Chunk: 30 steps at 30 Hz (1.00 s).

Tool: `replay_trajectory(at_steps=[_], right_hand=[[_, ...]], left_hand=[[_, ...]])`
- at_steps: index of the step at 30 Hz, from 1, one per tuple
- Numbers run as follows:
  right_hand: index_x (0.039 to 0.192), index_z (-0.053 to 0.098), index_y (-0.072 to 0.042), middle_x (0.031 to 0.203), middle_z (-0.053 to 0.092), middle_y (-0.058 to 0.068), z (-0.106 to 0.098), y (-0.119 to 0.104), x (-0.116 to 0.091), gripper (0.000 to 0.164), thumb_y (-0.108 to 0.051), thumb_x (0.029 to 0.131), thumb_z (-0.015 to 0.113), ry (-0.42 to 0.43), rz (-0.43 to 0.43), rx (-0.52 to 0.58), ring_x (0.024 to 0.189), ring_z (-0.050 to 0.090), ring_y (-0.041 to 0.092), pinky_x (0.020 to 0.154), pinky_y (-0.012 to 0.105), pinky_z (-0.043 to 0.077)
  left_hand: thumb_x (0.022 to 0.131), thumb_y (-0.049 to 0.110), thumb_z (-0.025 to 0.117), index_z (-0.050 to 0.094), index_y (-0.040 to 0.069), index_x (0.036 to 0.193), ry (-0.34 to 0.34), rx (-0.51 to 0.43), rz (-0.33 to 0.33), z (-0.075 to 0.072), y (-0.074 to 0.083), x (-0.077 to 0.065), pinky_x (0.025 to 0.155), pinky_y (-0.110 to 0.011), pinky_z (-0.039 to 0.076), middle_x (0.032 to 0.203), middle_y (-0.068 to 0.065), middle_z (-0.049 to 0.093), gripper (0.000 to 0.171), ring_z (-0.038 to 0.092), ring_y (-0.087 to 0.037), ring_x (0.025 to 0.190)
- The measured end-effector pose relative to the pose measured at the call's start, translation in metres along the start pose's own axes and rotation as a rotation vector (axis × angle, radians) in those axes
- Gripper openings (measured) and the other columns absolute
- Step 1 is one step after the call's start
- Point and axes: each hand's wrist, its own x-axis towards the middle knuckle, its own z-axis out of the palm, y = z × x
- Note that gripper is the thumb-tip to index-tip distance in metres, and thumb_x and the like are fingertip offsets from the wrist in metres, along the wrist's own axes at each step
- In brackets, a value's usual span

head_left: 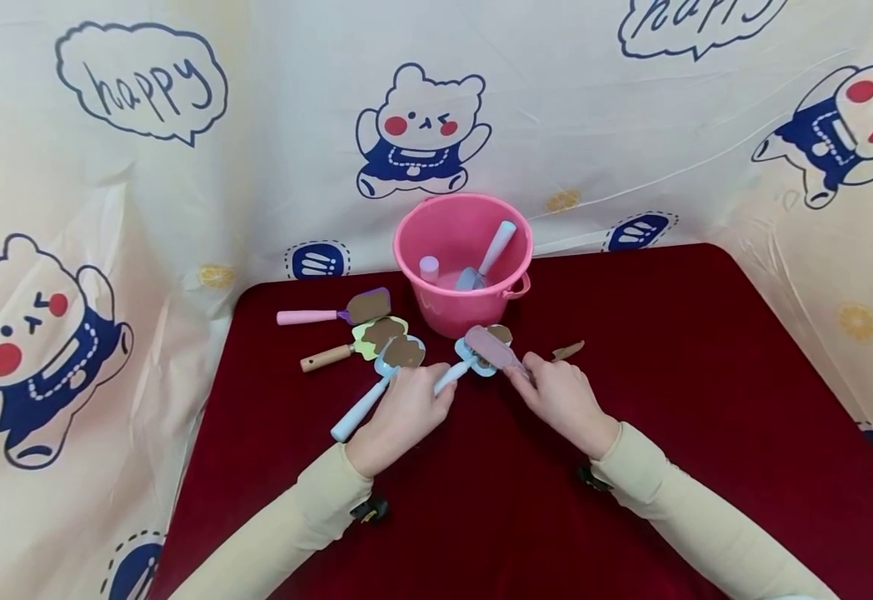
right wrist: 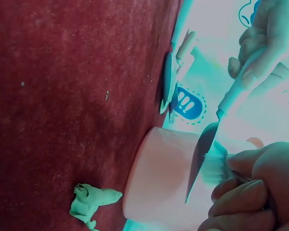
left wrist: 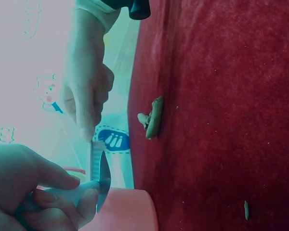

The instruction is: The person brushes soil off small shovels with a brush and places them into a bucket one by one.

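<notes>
A light-blue shovel (head_left: 455, 374), brown matter on its blade, is held up just in front of a pink bucket (head_left: 461, 313), lifted clear of the dark red worktop (head_left: 654, 325), as I watch from my distant station. The person's left hand (head_left: 405, 408) has its grip clamped on the shovel's handle. The right hand (head_left: 566, 400) has its grip clamped on a pale purple brush (head_left: 487, 345) — the brush crosses over the blade in the head view, its pale bristles (right wrist: 214, 167) turned toward the blade and appearing to meet it in the right wrist view.

Inside the bucket I see a shovel with a light-blue handle (head_left: 498, 246) leaning on the wall, and the end of a pink handle (head_left: 429, 267). Left of the bucket, three more brown-coated tools lie close together: a pink-handled shovel (head_left: 369, 307) with a purple edge, a green shovel (head_left: 375, 338) with a wooden handle, and a second light-blue shovel (head_left: 359, 412) just beside the left hand. A brown scrap (head_left: 568, 350) lies to the bucket's right — beyond the right hand. Cream sleeves (head_left: 309, 508) cover both arms, and a pale curtain (head_left: 286, 100) printed with bears and "happy" bubbles surrounds the worktop.
</notes>
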Motion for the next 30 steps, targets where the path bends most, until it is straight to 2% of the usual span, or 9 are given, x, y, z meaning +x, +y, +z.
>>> replay_trajectory(at_steps=[4,8,14,18,21,25,30], right_hand=[[0.074,0.048,-0.014,0.052,0.036,-0.005,0.0002,-0.0022,0.0005,0.038,-0.029,0.101,0.069,-0.035,-0.023,0.045,0.041,0.033,0.009,0.039,0.027,0.03],[0.074,0.048,-0.014,0.053,0.037,-0.006,0.0,-0.0016,0.0006,0.038,-0.029,0.1,0.07,-0.055,-0.024,0.043,0.041,0.033,0.008,0.04,0.026,0.03],[0.073,0.046,-0.012,0.055,0.038,-0.004,0.0016,-0.0011,-0.0006,0.039,-0.026,0.102,0.068,-0.014,0.021,0.053,0.042,0.034,0.009,0.04,0.027,0.031],[0.074,0.047,-0.013,0.054,0.038,-0.005,0.0016,-0.0036,0.0001,0.038,-0.028,0.102,0.068,-0.044,-0.008,0.085,0.041,0.034,0.007,0.04,0.025,0.031],[0.074,0.048,-0.014,0.053,0.037,-0.005,0.0008,-0.0021,0.0007,0.038,-0.028,0.101,0.069,-0.048,-0.025,0.056,0.041,0.033,0.008,0.04,0.026,0.03],[0.073,0.046,-0.012,0.053,0.036,-0.003,0.0007,0.0013,0.0015,0.039,-0.026,0.101,0.07,-0.005,0.006,0.008,0.041,0.034,0.011,0.039,0.028,0.03],[0.074,0.046,-0.012,0.054,0.036,-0.004,0.0,0.0027,0.0008,0.038,-0.026,0.102,0.068,-0.019,0.019,0.051,0.041,0.033,0.01,0.041,0.027,0.031]], left_hand=[[0.096,0.004,0.068,0.055,0.01,0.075,0.001,-0.002,-0.007,0.0022,-0.002,-0.0004,0.047,-0.025,0.036,0.056,0.007,0.037,0.025,0.036,-0.007,0.047],[0.096,0.004,0.067,0.054,0.011,0.074,0.004,-0.004,0.003,0.0022,-0.0028,-0.0009,0.047,-0.025,0.036,0.056,0.007,0.036,0.027,0.035,-0.006,0.047],[0.096,0.004,0.067,0.051,0.012,0.072,-0.017,-0.015,0.008,0.0008,-0.0013,-0.0019,0.046,-0.024,0.035,0.056,0.008,0.035,0.03,0.034,-0.005,0.047],[0.096,0.004,0.068,0.053,0.01,0.073,-0.008,-0.003,0.001,-0.0003,-0.0008,-0.001,0.046,-0.025,0.036,0.056,0.007,0.035,0.028,0.036,-0.007,0.047],[0.096,0.004,0.068,0.055,0.01,0.075,-0.008,-0.013,-0.004,-0.0011,0.0001,-0.0001,0.047,-0.025,0.036,0.056,0.006,0.036,0.025,0.036,-0.007,0.048],[0.097,0.005,0.068,0.056,0.01,0.075,-0.028,-0.03,-0.021,-0.0005,0.0013,-0.0005,0.047,-0.025,0.036,0.055,0.007,0.038,0.026,0.037,-0.007,0.047],[0.097,0.005,0.068,0.055,0.011,0.074,-0.024,-0.022,-0.017,0.0019,0.0007,0.0001,0.048,-0.025,0.037,0.055,0.007,0.038,0.027,0.037,-0.007,0.047]])
